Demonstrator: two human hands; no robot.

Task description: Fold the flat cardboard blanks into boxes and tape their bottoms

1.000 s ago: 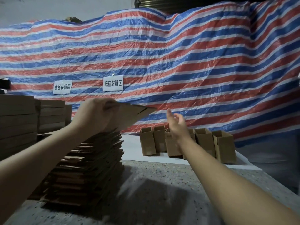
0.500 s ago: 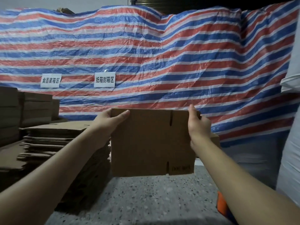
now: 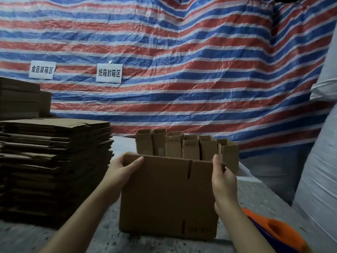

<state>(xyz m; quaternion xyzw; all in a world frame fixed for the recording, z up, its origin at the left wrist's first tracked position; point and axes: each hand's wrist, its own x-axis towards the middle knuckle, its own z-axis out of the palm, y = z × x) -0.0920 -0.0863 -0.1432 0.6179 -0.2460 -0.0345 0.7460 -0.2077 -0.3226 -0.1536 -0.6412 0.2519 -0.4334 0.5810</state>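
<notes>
before a striped tarp [image 3: 182,70], left hand [image 3: 120,170] and right hand [image 3: 223,179] pinch a flat blank [image 3: 164,198].

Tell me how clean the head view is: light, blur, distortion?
Head view: dim light, the stack of blanks nearly lost in shadow; wide-angle bending at the edges; orange object soft at lower right; held blank and both hands, left hand, right hand, reasonably sharp.

blank [image 3: 164,194]: lifted off stack → lowered upright | right hand [image 3: 223,181]: now gripping
</notes>
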